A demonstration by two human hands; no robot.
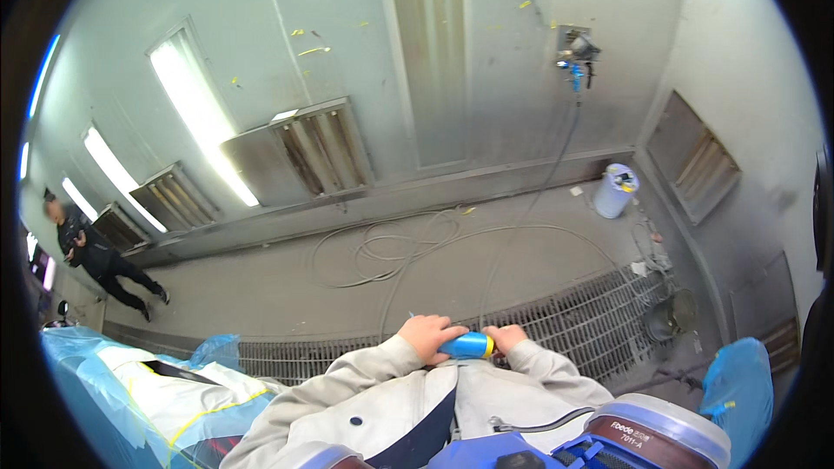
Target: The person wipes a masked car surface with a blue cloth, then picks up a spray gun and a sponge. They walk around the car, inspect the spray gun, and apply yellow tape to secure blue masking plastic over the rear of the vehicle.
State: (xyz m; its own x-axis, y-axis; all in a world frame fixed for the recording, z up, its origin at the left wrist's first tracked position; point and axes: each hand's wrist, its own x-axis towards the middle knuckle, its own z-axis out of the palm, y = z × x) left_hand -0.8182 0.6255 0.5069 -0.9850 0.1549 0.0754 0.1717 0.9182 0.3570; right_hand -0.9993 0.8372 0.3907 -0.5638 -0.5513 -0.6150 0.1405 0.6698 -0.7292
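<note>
In front of my chest, a short blue cylinder with a yellow end [467, 346] lies sideways between my hands. I cannot make out its exact kind. My left hand [426, 337] is closed round its blue left part. At the yellow right end, the bent fingers of my right hand [507, 338] are closed against it, and part of them is hidden. Both forearms are in pale grey sleeves.
Floor grating [556, 317] runs beyond my hands. A hose [382, 276] lies coiled on the floor, and a spray gun [576, 74] hangs on the wall. A white bucket [616, 191] stands by the corner. Blue-and-white sheeting [187, 399] covers something at left; a person [100, 256] stands far left.
</note>
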